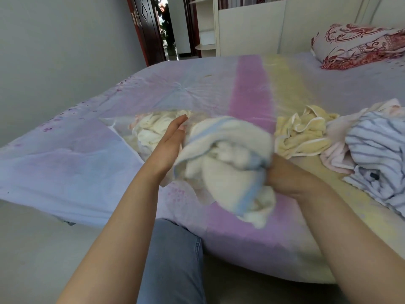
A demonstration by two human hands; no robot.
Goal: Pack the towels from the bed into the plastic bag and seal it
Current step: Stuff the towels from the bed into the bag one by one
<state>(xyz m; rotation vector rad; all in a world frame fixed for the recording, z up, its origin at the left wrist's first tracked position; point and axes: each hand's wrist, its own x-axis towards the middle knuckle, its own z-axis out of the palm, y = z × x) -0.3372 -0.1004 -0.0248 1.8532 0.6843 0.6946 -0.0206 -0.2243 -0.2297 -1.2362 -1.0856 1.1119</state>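
A clear plastic bag [122, 126] lies on the bed with cream towels inside it. My left hand [169, 143] is held flat with straight fingers at the bag's mouth, beside a white towel with blue stripes [228, 154]. My right hand [285, 174] grips that towel from the right; its fingers are buried in the cloth. The towel hangs bunched just above the bed, partly at the bag's opening. A yellow towel [302, 132], a pink towel [335, 150] and a blue-striped white towel [377, 150] lie crumpled to the right.
The bed [252, 84] has a pastel purple, pink and yellow sheet. A red-patterned pillow [355, 44] sits at the far right. A wall is on the left, an open doorway [166, 27] beyond. My leg in jeans [173, 260] is against the bed's edge.
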